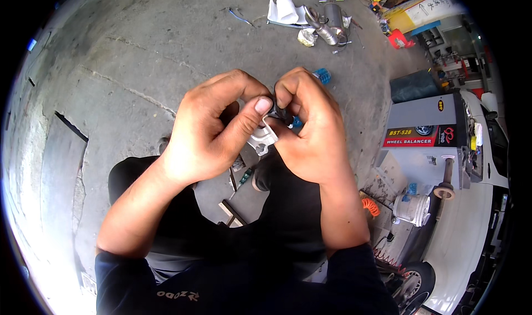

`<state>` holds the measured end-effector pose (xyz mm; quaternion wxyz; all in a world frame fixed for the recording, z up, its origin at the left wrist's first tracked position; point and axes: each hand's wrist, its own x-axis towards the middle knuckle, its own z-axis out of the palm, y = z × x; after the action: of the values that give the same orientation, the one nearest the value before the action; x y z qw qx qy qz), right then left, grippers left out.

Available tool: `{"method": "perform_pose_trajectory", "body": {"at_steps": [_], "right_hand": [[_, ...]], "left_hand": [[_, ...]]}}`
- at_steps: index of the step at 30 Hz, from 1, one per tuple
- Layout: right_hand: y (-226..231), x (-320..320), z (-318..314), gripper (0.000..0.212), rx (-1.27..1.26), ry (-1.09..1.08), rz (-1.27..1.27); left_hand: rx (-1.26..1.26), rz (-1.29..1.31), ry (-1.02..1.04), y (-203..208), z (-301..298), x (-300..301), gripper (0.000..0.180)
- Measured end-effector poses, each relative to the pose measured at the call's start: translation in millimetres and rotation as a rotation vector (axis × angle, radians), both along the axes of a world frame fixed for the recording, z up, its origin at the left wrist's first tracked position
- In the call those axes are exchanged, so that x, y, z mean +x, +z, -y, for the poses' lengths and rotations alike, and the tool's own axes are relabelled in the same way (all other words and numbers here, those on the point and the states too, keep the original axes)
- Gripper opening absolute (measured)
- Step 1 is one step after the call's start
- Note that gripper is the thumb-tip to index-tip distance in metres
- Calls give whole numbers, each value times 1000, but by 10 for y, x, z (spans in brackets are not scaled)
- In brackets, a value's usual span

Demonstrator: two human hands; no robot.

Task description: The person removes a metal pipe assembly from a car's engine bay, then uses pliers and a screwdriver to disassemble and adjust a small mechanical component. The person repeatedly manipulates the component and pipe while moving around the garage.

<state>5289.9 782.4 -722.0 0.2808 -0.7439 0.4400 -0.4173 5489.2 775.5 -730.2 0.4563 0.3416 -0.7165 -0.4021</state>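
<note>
Both hands meet in front of me above my knees, fingers bent and pinching. My left hand (208, 129) is closed, with its thumb and fingers around a small silver metal bracket (261, 141) with curved cut-outs at its lower edge. A small dark black piece (282, 114) sits against the bracket's upper end. My right hand (316, 132) is closed on this black piece, fingertips curled over its top. The fingers cover much of both parts, so how they join cannot be made out.
Below my hands, a green-handled screwdriver (245, 176) and a T-shaped piece (230, 212) lie between my feet. Ahead lie a muffler with pipe (332, 24) and white wrapping (286, 10). At right stand a grey wheel balancer (418, 118), a white bucket (411, 210) and a white car (471, 232).
</note>
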Motion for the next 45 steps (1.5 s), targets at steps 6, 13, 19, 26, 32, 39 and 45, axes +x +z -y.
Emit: {"method": "perform_pose_trajectory", "body": {"at_steps": [6,13,19,26,32,39,45], "right_hand": [[-9,-37,6,40,142,63,-1],[-213,-94,179,45,242,75,380],[-399,-306,300,27,359,105,304],[-1010,-39,135,48,423,241,36],[-1186,490,138,29,256,267,-192],[-1490,557,178,35,251,80,3],[-1464,661,334,30,254,22,38]], "left_hand": [[10,-1,32,-28,0,-3,13],[111,-221,76,-220,140,-23,17],[302,-361,190,-215,216,57,19],[282,-465,119,-265,169,83,21],[79,-491,138,-543,305,-86,22],[277,-384,247,-522,435,-103,24],[24,-286,572,-605,772,9,24]]}}
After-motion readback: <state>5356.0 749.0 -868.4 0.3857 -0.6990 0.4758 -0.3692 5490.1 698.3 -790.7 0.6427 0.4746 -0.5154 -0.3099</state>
